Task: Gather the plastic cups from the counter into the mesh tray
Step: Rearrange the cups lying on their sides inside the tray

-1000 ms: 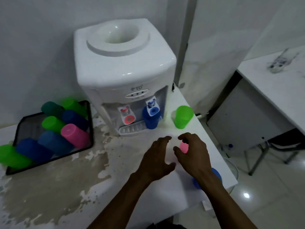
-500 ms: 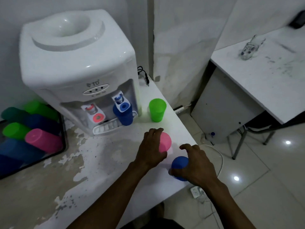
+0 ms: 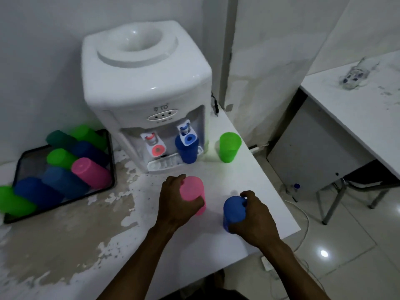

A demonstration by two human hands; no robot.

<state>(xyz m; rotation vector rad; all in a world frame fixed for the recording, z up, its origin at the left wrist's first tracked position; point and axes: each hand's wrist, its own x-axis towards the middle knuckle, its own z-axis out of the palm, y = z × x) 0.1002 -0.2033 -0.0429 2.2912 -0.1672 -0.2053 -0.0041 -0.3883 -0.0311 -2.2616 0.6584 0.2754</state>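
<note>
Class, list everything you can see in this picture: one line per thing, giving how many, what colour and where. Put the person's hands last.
Water dispenser: one, white, back of counter.
Mesh tray: one, black, left of dispenser.
Cups in tray: about eight, green, blue, pink, lying down.
Blue cup: one, under the blue tap.
Green cup: one, upright, right of dispenser.
Pink cup: one, in left hand.
Second blue cup: one, in right hand.
Side table: one, white, far right.
Left hand: gripping.
Right hand: gripping.
</note>
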